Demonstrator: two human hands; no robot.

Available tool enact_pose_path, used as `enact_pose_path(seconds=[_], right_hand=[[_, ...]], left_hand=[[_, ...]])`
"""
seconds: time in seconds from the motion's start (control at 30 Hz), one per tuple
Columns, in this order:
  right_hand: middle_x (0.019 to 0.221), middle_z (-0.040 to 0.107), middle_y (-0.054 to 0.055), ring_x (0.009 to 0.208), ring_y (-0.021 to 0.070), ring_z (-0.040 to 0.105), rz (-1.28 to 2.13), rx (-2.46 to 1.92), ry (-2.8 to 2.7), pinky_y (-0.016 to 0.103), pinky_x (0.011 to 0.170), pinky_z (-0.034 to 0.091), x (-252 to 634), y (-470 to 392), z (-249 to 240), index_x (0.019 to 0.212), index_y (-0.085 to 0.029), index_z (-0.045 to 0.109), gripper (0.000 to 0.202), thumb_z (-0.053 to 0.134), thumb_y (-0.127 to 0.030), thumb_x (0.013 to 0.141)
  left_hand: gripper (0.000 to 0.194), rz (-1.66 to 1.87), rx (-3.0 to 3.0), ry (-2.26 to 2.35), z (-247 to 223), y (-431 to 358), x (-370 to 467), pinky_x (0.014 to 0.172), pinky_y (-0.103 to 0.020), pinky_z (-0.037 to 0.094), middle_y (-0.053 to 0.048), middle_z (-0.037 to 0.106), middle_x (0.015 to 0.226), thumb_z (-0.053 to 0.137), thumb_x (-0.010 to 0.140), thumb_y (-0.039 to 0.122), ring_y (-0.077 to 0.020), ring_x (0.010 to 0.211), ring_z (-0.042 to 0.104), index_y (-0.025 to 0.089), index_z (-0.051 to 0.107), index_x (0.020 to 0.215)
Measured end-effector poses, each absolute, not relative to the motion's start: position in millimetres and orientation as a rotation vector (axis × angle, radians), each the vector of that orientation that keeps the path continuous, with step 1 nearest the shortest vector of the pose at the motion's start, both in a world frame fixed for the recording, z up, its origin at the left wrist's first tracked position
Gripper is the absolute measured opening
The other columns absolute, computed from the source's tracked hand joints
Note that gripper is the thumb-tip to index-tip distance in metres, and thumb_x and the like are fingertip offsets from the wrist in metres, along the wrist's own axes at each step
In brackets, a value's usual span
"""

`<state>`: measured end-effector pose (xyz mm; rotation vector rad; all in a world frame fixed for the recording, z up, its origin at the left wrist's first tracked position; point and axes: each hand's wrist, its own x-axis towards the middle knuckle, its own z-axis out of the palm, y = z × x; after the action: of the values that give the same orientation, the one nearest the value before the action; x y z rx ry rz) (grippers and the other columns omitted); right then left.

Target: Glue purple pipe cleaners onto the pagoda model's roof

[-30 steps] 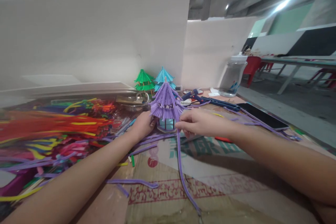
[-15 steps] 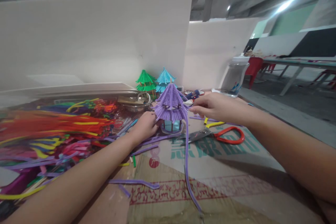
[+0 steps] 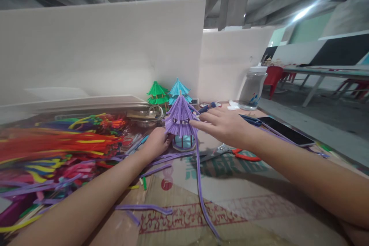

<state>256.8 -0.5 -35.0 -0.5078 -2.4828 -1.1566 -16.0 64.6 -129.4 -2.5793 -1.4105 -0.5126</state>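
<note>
A small two-tiered pavilion model [image 3: 181, 113], its roofs made of purple pipe cleaners, stands upright on the cardboard. My left hand [image 3: 157, 142] is closed against the model's lower left side, its fingertips partly hidden. On the other side, my right hand [image 3: 220, 125] has its fingers stretched out, the index fingertip touching the edge of the lower roof. From that edge a long purple pipe cleaner [image 3: 199, 184] hangs down and runs toward me over the cardboard. Below my right hand lie scissors with red handles [image 3: 246, 155], partly covered by my forearm.
A green model [image 3: 157, 94] and a blue one [image 3: 177, 88] stand behind. Bundles of coloured pipe cleaners [image 3: 66, 138] cover the left side. A metal bowl [image 3: 144, 119], a water bottle [image 3: 252, 88] and a phone [image 3: 288, 130] are around. White boards [image 3: 100, 50] rise at the back.
My right hand has moved left and now touches the purple roof's edge. Its forearm now covers part of the scissors. My left hand stays at the model. The view has shifted slightly.
</note>
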Motion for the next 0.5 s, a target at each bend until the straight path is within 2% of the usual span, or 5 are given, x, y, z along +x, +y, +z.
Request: enact_pose_path(seconds=[0.13, 0.23, 0.4, 0.5], right_hand=[[0.108, 0.070, 0.011, 0.087, 0.0195, 0.059, -1.193, -0.372, -2.479, 0.036, 0.080, 0.047, 251, -5, -41, 0.126, -0.015, 0.058, 0.034, 0.043, -0.006, 0.097], [0.108, 0.071, 0.011, 0.092, 0.0205, 0.060, -1.126, -0.384, -2.420, 0.038, 0.086, 0.049, 248, -3, -45, 0.122, -0.014, 0.060, 0.031, 0.043, -0.006, 0.097], [0.101, 0.072, 0.012, 0.092, 0.0207, 0.062, -0.787, -0.562, -2.157, 0.036, 0.080, 0.051, 247, 8, -49, 0.117, -0.012, 0.063, 0.024, 0.048, -0.012, 0.098], [0.097, 0.071, 0.011, 0.086, 0.0206, 0.060, -0.814, -0.559, -2.184, 0.036, 0.076, 0.050, 247, 10, -49, 0.121, -0.011, 0.064, 0.028, 0.050, -0.014, 0.098]], left_hand=[[0.024, -0.517, -2.584, -1.386, -128, 63, -15, 0.089, -0.037, 0.052, -0.016, 0.074, 0.105, 0.051, 0.092, 0.017, -0.0306, 0.102, 0.069, 0.012, 0.070, 0.105], [0.022, -0.512, -2.584, -1.373, -125, 61, -14, 0.089, -0.038, 0.052, -0.016, 0.074, 0.104, 0.053, 0.090, 0.017, -0.0316, 0.102, 0.069, 0.012, 0.071, 0.102], [0.020, -0.495, -2.584, -1.362, -125, 60, -14, 0.086, -0.038, 0.052, -0.017, 0.074, 0.100, 0.053, 0.090, 0.016, -0.0314, 0.098, 0.069, 0.012, 0.071, 0.096], [0.020, -0.494, -2.587, -1.350, -125, 60, -14, 0.086, -0.037, 0.052, -0.016, 0.074, 0.100, 0.052, 0.090, 0.016, -0.0301, 0.098, 0.069, 0.012, 0.071, 0.097]])
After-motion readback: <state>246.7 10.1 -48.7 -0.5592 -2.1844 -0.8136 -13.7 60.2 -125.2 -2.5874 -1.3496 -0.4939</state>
